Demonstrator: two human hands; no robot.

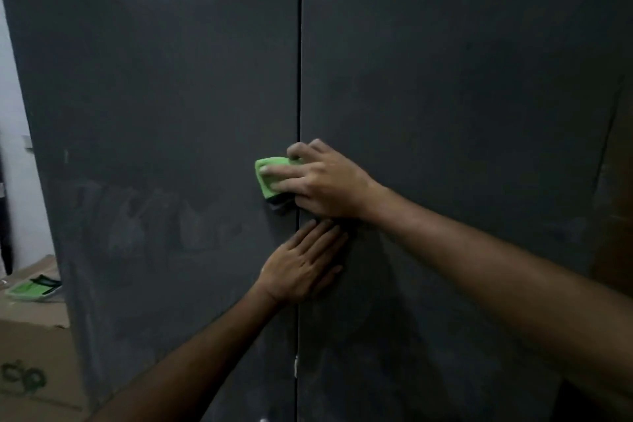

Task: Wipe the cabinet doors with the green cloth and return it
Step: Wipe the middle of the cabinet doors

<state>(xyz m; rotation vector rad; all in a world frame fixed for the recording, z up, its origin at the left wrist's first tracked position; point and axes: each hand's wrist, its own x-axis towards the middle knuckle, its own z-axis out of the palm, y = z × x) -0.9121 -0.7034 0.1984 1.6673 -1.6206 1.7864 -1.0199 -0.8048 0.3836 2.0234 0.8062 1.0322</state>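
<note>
Green cloth [272,178], one only, lies folded against the left door [164,147] just beside the seam, at about mid-height. Two dark grey doors fill the view, the right door [462,113] shut against the left. The right hand [325,181] presses the cloth flat, its grip spread with straight fingers on top. The left hand [305,267], just below, lies flat across the seam, fingers straight, holding nothing. One cardboard box [30,353] sits at lower left with a green-and-black item [32,289] on it.
</note>
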